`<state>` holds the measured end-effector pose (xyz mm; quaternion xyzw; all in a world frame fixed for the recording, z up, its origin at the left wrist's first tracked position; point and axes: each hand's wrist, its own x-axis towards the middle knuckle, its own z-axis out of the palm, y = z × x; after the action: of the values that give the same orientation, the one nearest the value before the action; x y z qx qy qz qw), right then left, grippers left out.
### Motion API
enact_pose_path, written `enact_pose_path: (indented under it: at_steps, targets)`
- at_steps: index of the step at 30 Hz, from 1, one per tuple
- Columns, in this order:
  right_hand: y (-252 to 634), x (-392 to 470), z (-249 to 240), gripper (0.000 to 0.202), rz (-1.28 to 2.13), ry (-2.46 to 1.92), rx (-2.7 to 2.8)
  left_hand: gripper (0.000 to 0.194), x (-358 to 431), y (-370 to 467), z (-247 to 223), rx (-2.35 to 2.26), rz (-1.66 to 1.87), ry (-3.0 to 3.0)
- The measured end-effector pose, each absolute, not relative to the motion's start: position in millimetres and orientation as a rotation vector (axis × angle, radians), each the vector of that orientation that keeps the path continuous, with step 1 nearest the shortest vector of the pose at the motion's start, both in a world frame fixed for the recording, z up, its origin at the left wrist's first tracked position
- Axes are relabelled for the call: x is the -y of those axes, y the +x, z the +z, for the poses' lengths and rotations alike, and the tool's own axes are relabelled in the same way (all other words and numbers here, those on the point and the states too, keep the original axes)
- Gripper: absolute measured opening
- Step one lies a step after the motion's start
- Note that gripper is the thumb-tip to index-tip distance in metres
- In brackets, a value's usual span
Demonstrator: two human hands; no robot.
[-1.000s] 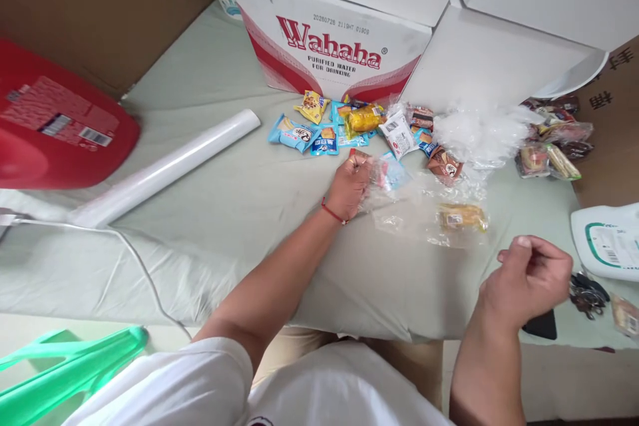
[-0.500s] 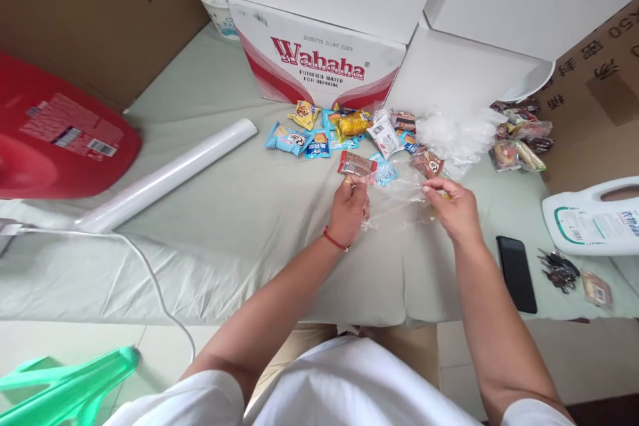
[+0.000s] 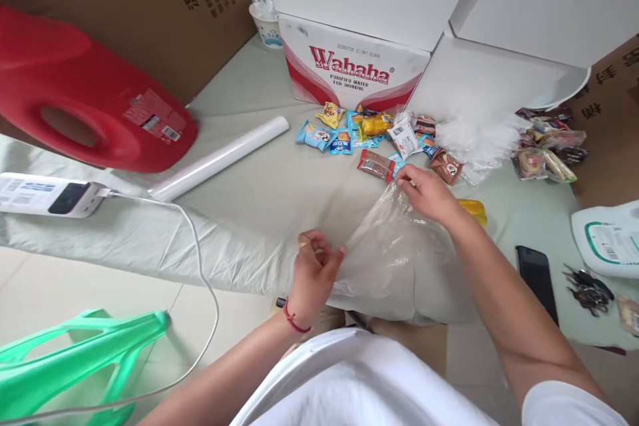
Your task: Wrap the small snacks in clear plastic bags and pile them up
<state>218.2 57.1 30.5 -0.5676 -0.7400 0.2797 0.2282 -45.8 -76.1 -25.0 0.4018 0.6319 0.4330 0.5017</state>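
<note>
A clear plastic bag [image 3: 384, 256] is stretched between my two hands over the front of the cloth-covered surface. My left hand [image 3: 315, 269] pinches its near left edge, fingers curled. My right hand [image 3: 424, 190] pinches its upper edge, close to the small wrapped snacks. A red-brown packet [image 3: 376, 164] lies just left of my right fingertips. Behind it are a blue packet [image 3: 316, 136], a yellow one [image 3: 331, 114] and a white one [image 3: 404, 138]. A brown packet [image 3: 446, 166] rests beyond my right hand, and another yellow packet [image 3: 473, 210] is partly behind my right forearm.
Crumpled clear plastic [image 3: 476, 140] and more snacks [image 3: 546, 143] lie at the right, near a phone [image 3: 536, 279] and keys [image 3: 589, 289]. Leftward are a white roll [image 3: 219, 158], a red jug [image 3: 100, 100] and a cabled power bank [image 3: 50, 195]. A Wahaha box [image 3: 354, 66] stands behind.
My left hand has moved down and left, spreading the clear bag toward the front edge. My right hand has moved up and left relative to the packets. The view has shifted left.
</note>
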Motion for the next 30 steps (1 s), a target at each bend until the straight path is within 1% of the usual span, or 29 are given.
enact_pose_path:
  at_steps: [2, 3, 4, 6, 8, 9, 11, 12, 15, 18, 19, 20, 21, 22, 24, 26, 28, 30]
  targets:
    - [206, -65, 20, 0.016, 0.616, -1.469, 2.177, 0.033, 79, -55, -31, -1.734, 1.171, 1.432]
    - [201, -66, 17, 0.017, 0.595, -1.413, 2.213, 0.031, 80, -58, -32, -1.782, 1.242, 1.699]
    - [197, -67, 16, 0.018, 0.607, -1.354, 2.238, 0.031, 80, -59, -32, -1.757, 1.313, 1.954]
    - [190, -65, 18, 0.021, 0.697, -1.232, 2.257, 0.033, 77, -56, -30, -1.492, 1.370, 2.350]
    - [186, -62, 23, 0.022, 0.821, -1.140, 2.229, 0.031, 70, -47, -24, -1.253, 1.336, 2.399]
    - [185, -60, 26, 0.023, 0.872, -1.120, 2.201, 0.026, 65, -42, -21, -1.248, 1.312, 2.276]
    - [182, -56, 30, 0.023, 0.922, -1.128, 2.141, 0.011, 52, -29, -15, -1.391, 1.216, 1.843]
    - [180, -53, 31, 0.023, 0.920, -1.150, 2.114, 0.013, 46, -23, -12, -1.427, 1.122, 1.617]
    - [172, -44, 32, 0.020, 0.907, -1.250, 2.030, 0.039, 29, -5, -6, -1.306, 0.811, 1.210]
    - [163, -33, 33, 0.019, 1.024, -1.332, 1.887, 0.070, 21, 11, -5, -1.218, 0.774, 1.004]
    - [162, -31, 34, 0.019, 1.080, -1.348, 1.832, 0.079, 20, 15, -6, -1.193, 0.795, 0.929]
    - [162, -29, 35, 0.020, 1.122, -1.360, 1.785, 0.082, 20, 19, -8, -1.157, 0.809, 0.853]
    - [164, -29, 36, 0.021, 1.137, -1.371, 1.752, 0.078, 19, 20, -10, -1.118, 0.812, 0.783]
    - [167, -29, 37, 0.021, 1.120, -1.384, 1.739, 0.068, 18, 21, -12, -1.083, 0.809, 0.725]
    - [178, -31, 37, 0.023, 1.029, -1.415, 1.759, 0.042, 16, 16, -15, -1.075, 0.807, 0.649]
    - [190, -34, 36, 0.024, 0.936, -1.449, 1.804, 0.024, 14, 7, -16, -1.117, 0.805, 0.616]
    - [201, -36, 32, 0.023, 0.911, -1.470, 1.852, 0.016, 13, -5, -16, -1.161, 0.800, 0.624]
    - [206, -39, 26, 0.022, 0.911, -1.476, 1.890, 0.013, 12, -18, -17, -1.192, 0.809, 0.680]
